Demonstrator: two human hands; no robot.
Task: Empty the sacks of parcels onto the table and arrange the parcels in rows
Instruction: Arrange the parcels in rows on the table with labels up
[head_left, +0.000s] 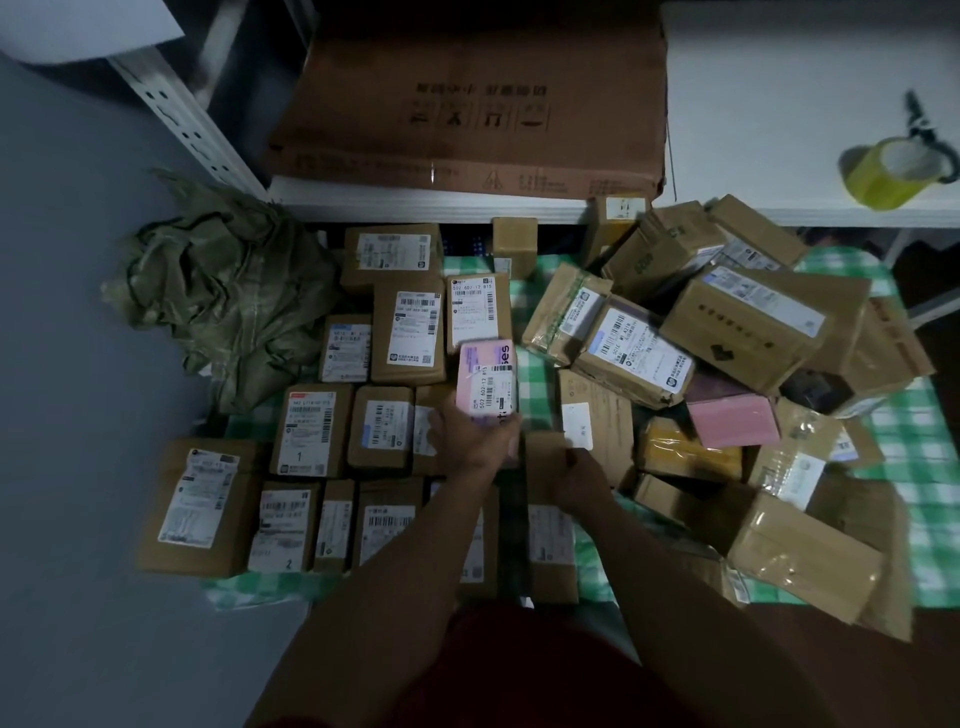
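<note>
Two bare forearms reach up from the bottom of the head view, over a dark red garment at the lower edge. Left hand (470, 441) grips the near end of a pink parcel (487, 382), its fingers curled round the underside, so that the labelled face tilts up above the green checked cloth (904, 457) covering the tabletop. Right hand (579, 480) rests on a narrow brown parcel (545, 514) at the end of the near row; its fingers look curled against the top edge, but motion blur leaves it unclear whether they pinch it or only steady it.

Sorted parcels lie label-up in rows to the left, among them a large brown box (200, 506) at the near corner. An unsorted heap (727, 332) fills the right side, and a crumpled green sack (223, 296), seemingly emptied, lies at the far left.

The step in hand appears to be placing the pink parcel at the end of the middle row. It would go well if set down label-up, long side parallel to its neighbours and snug against the last brown box, while the right hand keeps the near row from shifting.

Dim light and blur make the label text mostly unreadable. Parcels low in the heap are covered by others, and the arms hide part of the near row. A roll of yellow tape (896, 174) sits on a white shelf at the far right, beside a flat cardboard carton (467, 104).
</note>
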